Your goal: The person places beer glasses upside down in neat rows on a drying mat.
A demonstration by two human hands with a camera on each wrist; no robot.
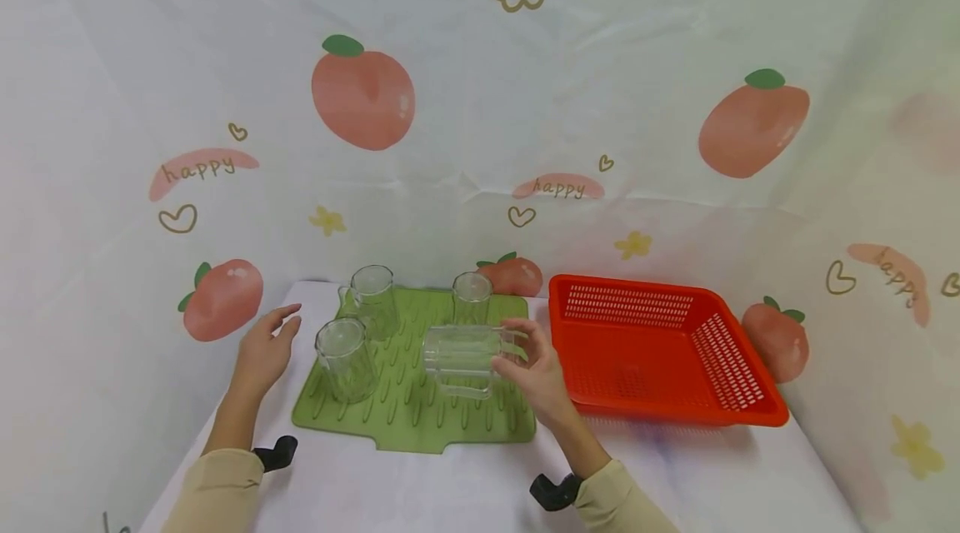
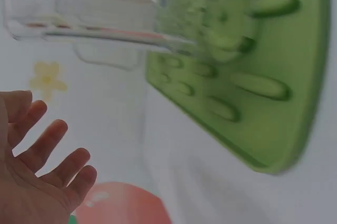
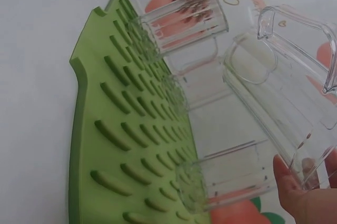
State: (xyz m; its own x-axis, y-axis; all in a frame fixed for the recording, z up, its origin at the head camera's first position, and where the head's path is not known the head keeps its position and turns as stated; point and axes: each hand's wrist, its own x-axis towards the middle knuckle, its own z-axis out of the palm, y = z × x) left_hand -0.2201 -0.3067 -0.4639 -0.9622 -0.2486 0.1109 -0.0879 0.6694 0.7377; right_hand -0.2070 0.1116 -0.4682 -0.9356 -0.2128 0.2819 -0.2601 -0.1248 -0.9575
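Observation:
In the head view my right hand (image 1: 542,375) grips a clear glass mug (image 1: 459,354) by one end, between thumb and fingers. The mug lies sideways above the green ribbed drying mat (image 1: 412,435), its handle toward me. My left hand (image 1: 264,354) hovers just left of the mat with fingers loosely extended and nothing in them. Nearest to it is a clear mug (image 1: 348,366) at the mat's left side. Behind that stands another mug (image 1: 378,308), and a third mug (image 1: 472,293) stands at the back right of the mat.
A red plastic basket (image 1: 637,410) with slotted walls sits on the table to the right of the mat. A white cloth printed with fruit and hearts (image 1: 465,58) hangs behind and at both sides. White covering (image 1: 405,491) spreads over the table in front of the mat.

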